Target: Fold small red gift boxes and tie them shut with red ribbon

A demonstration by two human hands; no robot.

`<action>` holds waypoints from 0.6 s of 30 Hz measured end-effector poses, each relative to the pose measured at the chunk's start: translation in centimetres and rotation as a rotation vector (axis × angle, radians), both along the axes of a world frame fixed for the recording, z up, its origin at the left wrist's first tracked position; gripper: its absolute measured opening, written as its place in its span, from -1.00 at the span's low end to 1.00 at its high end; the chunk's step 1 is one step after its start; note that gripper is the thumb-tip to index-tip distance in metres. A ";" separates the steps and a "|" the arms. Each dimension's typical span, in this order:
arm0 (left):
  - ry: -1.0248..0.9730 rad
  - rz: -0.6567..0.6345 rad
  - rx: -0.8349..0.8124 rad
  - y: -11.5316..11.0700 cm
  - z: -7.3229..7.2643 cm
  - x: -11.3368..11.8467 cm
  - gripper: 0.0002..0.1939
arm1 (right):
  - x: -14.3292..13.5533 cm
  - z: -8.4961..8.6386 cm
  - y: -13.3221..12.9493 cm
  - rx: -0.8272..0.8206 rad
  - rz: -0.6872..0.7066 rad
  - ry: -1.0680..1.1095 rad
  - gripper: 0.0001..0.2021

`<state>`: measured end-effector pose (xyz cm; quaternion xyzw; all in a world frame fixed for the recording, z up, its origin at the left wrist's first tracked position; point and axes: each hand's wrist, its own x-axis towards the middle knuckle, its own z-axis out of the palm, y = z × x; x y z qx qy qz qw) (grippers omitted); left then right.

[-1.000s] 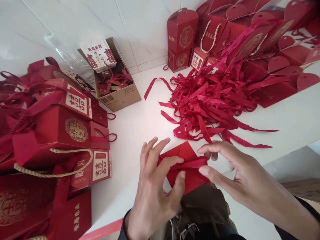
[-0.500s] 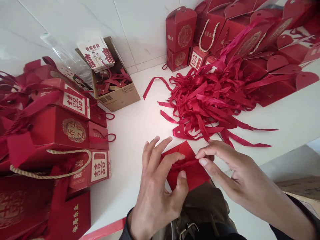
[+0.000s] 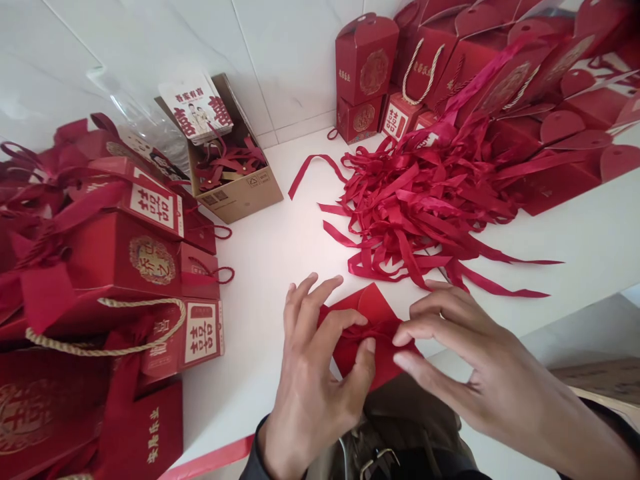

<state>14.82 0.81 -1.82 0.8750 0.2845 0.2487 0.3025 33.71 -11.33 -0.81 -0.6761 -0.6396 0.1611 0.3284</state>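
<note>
A red envelope-like packet (image 3: 387, 363) lies tilted at the table's front edge, with a red ribbon (image 3: 383, 328) tied across it. My left hand (image 3: 325, 373) reaches over its left side, thumb and index finger pinching the ribbon near the knot. The other left fingers are raised. My right hand (image 3: 465, 353) is at the packet's right side, thumb and index fingertip close together at the ribbon's right part. A large tangle of loose red ribbons (image 3: 415, 200) lies on the table just beyond both hands.
Red gift boxes (image 3: 145, 260) with rope handles are heaped at the left. A cardboard box (image 3: 240, 197) with ribbons and printed cards stands at the back left, near a clear plastic container (image 3: 135, 113). More red boxes (image 3: 367, 67) line the wall and back right.
My right hand's fingers have spread slightly and lowered along the packet's right side. The ribbon looks more bunched near the middle. My left hand has barely moved.
</note>
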 end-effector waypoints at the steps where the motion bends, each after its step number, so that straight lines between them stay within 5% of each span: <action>1: -0.003 0.009 0.006 0.0 -0.1 0.1 -0.81 | 0.1 -0.1 0.0 0.003 -0.003 -0.009 -0.96; 11: -0.020 0.021 0.003 0.0 -0.3 0.2 -0.79 | 0.8 0.6 -0.5 -0.077 -0.111 0.082 -0.92; 14: -0.004 -0.024 -0.002 0.0 -0.2 0.1 -0.71 | 0.5 0.4 -0.4 -0.107 -0.169 0.110 -0.77; 18: -0.006 -0.006 -0.007 0.0 -0.3 0.3 -0.78 | 0.1 -0.1 0.3 -0.101 -0.140 0.157 -0.85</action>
